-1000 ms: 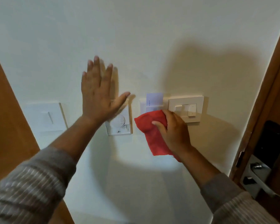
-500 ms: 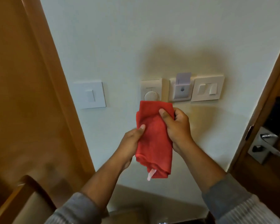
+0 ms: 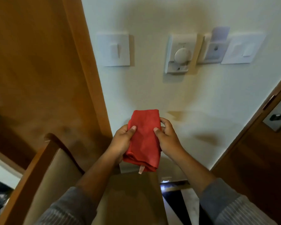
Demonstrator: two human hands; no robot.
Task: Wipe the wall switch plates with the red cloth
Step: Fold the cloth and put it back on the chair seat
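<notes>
You have the red cloth (image 3: 143,138) folded into a narrow upright pad, held out in front of you below the wall fittings and clear of every plate. Your left hand (image 3: 122,144) grips its left edge, thumb pressed on the front face and fingers wrapped behind; your right hand (image 3: 168,138) clamps the right edge the same way, thumb on the front and fingers curled around the upper corner. A small pale tag (image 3: 141,169) hangs from the cloth's lower edge. Well above your hands, on the cream wall (image 3: 152,17), you can see a single switch plate (image 3: 114,49) on the left, near the wooden door frame (image 3: 88,65). To its right, well apart, sits a dial control plate (image 3: 180,54), and just beside that a key-card holder (image 3: 215,49) with a card standing in its slot, then a double switch plate (image 3: 242,50) next to it. A brownish smudge (image 3: 174,114) marks the wall just right of the cloth's top. At your lower left is a wooden chair back (image 3: 37,168) with tan upholstery, and at the right edge a wooden door with a metal handle plate (image 3: 277,117). Your striped grey sleeves (image 3: 230,207) cover both forearms near the bottom of the view.
</notes>
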